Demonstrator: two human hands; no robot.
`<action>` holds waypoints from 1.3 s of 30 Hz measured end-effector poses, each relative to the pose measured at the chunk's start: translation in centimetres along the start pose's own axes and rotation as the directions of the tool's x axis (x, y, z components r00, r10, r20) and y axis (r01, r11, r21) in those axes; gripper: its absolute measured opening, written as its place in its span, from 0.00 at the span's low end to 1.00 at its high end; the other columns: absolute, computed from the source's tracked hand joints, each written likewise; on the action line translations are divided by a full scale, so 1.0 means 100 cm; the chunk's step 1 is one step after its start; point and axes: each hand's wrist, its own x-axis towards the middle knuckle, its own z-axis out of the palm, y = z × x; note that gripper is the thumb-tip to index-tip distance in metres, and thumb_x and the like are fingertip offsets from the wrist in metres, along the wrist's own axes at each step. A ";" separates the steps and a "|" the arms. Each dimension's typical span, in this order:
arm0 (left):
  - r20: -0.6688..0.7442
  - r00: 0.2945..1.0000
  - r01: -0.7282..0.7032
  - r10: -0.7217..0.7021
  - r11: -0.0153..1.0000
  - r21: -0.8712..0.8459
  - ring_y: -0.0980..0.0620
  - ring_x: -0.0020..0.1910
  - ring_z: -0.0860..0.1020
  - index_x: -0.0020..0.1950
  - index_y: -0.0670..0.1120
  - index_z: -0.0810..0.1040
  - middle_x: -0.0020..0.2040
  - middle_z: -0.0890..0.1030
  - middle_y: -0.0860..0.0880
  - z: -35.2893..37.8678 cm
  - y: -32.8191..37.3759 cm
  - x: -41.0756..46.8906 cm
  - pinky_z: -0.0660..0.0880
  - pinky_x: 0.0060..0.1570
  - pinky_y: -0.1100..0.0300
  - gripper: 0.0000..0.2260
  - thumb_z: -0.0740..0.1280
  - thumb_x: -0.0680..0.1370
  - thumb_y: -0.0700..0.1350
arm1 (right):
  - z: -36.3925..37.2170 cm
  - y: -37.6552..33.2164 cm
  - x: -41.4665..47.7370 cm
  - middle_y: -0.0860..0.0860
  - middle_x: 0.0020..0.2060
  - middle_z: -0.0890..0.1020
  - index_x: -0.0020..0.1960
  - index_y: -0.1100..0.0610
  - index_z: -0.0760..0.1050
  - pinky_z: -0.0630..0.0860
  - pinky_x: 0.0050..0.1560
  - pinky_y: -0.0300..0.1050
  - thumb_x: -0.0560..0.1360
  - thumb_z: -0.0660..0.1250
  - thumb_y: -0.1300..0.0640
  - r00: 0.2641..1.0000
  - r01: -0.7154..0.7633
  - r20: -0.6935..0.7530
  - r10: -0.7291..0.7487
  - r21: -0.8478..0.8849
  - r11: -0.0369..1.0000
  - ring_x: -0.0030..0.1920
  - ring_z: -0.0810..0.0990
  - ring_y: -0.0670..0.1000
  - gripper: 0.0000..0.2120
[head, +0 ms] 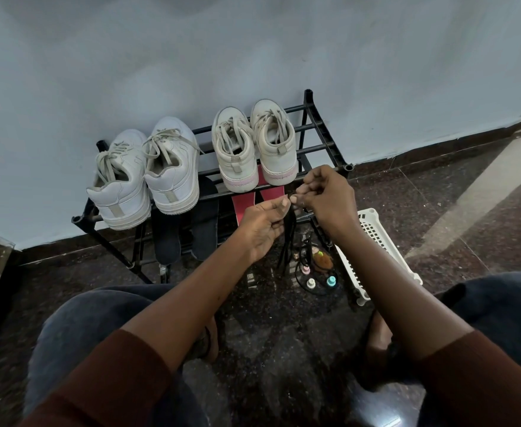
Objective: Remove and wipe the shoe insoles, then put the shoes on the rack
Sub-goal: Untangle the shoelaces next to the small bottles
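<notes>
From the head camera: both pairs of white sneakers [191,161] sit on the black wire rack [321,131] already, dark insoles [167,235] and red insoles [244,204] propped beneath. So it looks like late tidying, as the left hand [260,224] and right hand [325,198] pinch thin black laces [287,238]. Next, I'd guess, a careful untangling of those limp, stringy cords.

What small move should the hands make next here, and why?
Probably set the black laces down. Both pairs of shoes already sit on the rack, and the left hand and right hand both pinch the laces, so neither is free for the insoles.
</notes>
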 end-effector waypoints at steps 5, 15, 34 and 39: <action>0.042 0.999 -0.006 0.004 0.999 0.054 0.58 0.38 0.82 0.53 0.40 0.79 0.37 0.84 0.52 0.000 0.002 0.000 0.75 0.51 0.60 0.06 0.64 0.78 0.38 | -0.001 0.009 0.007 0.50 0.36 0.75 0.43 0.58 0.72 0.79 0.46 0.47 0.66 0.74 0.67 1.000 -0.012 0.015 0.012 -0.035 0.999 0.40 0.77 0.52 0.13; -0.047 0.984 -0.163 0.171 0.977 0.135 0.60 0.44 0.78 0.49 0.43 0.80 0.37 0.83 0.56 -0.003 0.008 0.004 0.70 0.60 0.64 0.06 0.64 0.78 0.36 | 0.012 0.028 0.006 0.57 0.54 0.81 0.55 0.63 0.77 0.72 0.62 0.45 0.78 0.62 0.59 0.941 -0.170 0.325 0.100 0.196 0.966 0.57 0.78 0.51 0.11; -0.309 0.949 -0.172 0.070 0.933 -0.316 0.59 0.32 0.75 0.45 0.44 0.78 0.33 0.78 0.53 -0.008 0.025 0.001 0.78 0.43 0.57 0.07 0.61 0.80 0.38 | 0.026 0.043 -0.014 0.42 0.20 0.69 0.31 0.55 0.72 0.69 0.31 0.34 0.80 0.57 0.65 0.813 -0.239 0.571 0.117 0.144 0.960 0.27 0.64 0.46 0.19; -0.422 0.902 -0.266 0.093 0.890 -0.371 0.60 0.24 0.71 0.43 0.42 0.75 0.36 0.73 0.49 -0.018 0.032 0.007 0.65 0.22 0.70 0.09 0.59 0.81 0.35 | 0.015 0.046 -0.016 0.44 0.22 0.69 0.37 0.58 0.76 0.71 0.35 0.40 0.79 0.57 0.66 0.723 -0.276 0.665 0.187 0.029 0.961 0.28 0.65 0.47 0.15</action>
